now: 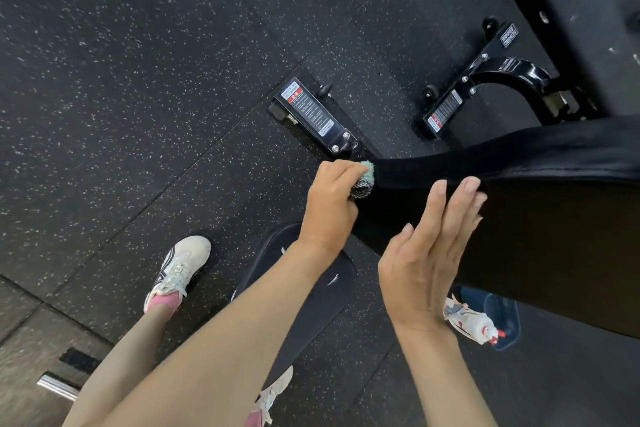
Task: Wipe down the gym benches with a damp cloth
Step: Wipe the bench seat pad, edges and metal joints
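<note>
A black padded gym bench [519,163] runs from the middle to the right edge, its backrest raised. My left hand [332,204] is closed on a green and grey cloth [364,182], which presses against the narrow end of the pad. My right hand [433,253] is open and flat, fingers together, fingertips touching the pad's near side edge. The bench's black seat pad [322,288] lies lower, partly hidden under my left forearm.
The bench's black steel base [313,114] with warning labels rests on the speckled rubber floor [121,80]. A second bench frame [485,80] and pad stand at the top right. A spray bottle [474,322] lies below my right hand. My white shoes [180,267] stand at the left.
</note>
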Demonstrator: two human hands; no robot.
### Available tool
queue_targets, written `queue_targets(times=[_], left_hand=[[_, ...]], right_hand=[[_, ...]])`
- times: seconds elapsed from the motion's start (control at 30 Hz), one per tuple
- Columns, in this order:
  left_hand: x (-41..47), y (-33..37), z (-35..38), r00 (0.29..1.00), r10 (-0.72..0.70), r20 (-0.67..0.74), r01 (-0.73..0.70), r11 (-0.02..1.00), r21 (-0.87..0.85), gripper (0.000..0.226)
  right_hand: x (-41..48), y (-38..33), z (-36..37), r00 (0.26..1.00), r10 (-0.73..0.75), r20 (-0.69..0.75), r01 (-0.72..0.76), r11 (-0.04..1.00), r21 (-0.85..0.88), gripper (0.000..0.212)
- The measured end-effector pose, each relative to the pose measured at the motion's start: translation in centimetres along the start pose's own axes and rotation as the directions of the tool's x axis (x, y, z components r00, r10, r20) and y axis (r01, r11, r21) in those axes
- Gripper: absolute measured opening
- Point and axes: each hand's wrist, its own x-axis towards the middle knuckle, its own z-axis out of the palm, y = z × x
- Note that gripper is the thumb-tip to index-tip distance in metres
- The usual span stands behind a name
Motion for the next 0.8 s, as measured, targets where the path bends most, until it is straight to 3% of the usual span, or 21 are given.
queue_targets(times=[0.13, 0.27, 0.33, 0.5, 0.7, 0.8], left_hand=[[2.0, 0.5, -1.3, 0.988, -0.152, 0.008, 0.151, 0.988, 0.035, 0.053], [2.3, 6.5, -1.5, 0.994, 0.104, -0.030, -0.108, 0.971, -0.214, 0.044], [2.2, 7.0, -0.9, 0.986, 0.166, -0.028, -0.167, 0.946, -0.279, 0.040], [2.2, 1.5, 0.0, 0.988, 0.157, 0.003, -0.153, 0.969, -0.193, 0.058], [2.1, -2.8, 0.6, 0.996, 0.087, -0.022, -0.090, 0.981, -0.174, 0.062], [2.2, -4.4, 0.8, 0.996, 0.083, 0.020, -0.079, 0.985, -0.154, 0.062]], right_hand=[[0.0, 0.0, -0.1, 1.000, 0.004, 0.011, -0.004, 1.000, -0.011, 0.089], [0.1, -0.4, -0.3, 1.000, 0.004, -0.002, -0.004, 1.000, 0.010, 0.083], [0.2, -0.6, -0.3, 1.000, 0.014, -0.009, -0.014, 1.000, -0.002, 0.081], [0.2, -1.1, 0.4, 0.999, 0.040, 0.035, -0.035, 0.992, -0.119, 0.080], [-0.2, -2.6, 3.0, 0.967, 0.038, 0.253, 0.067, 0.918, -0.391, 0.061], [0.1, -3.0, 3.5, 0.955, 0.048, 0.292, 0.107, 0.865, -0.491, 0.057]])
